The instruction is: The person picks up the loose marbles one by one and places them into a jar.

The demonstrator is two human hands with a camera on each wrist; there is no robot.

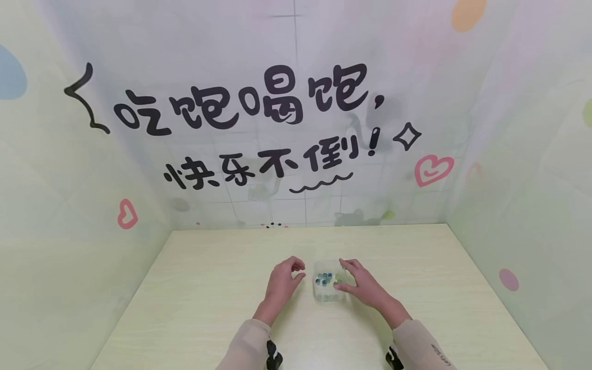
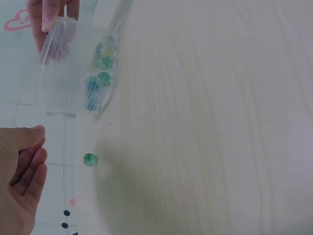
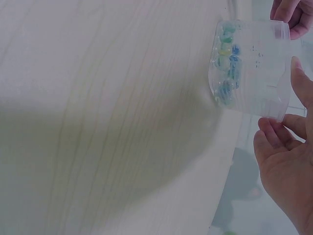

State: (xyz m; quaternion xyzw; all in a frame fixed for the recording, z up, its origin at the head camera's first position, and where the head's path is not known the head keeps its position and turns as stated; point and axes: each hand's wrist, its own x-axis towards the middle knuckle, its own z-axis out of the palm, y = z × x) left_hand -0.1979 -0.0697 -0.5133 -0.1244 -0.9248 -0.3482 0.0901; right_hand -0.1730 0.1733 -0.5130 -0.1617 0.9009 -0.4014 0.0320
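A clear plastic box (image 1: 324, 298) with green, blue and yellowish glass marbles (image 2: 103, 63) at its bottom stands near the middle of the table. My right hand (image 1: 365, 288) holds its right side, thumb on the near side and fingers on the far side, as the right wrist view also shows the right hand (image 3: 288, 156) at the box's upper part. To the left of the box is my left hand (image 1: 283, 281), fingers loosely curled, holding nothing that shows. In the left wrist view, a single green marble (image 2: 90, 159) lies outside the box near the left hand (image 2: 22, 178).
The pale wood-grain table (image 1: 194, 298) reaches back to a printed curtain (image 1: 259, 169) with black lettering and hearts. Similar curtains flank it on the left (image 1: 55, 246) and right (image 1: 522, 216).
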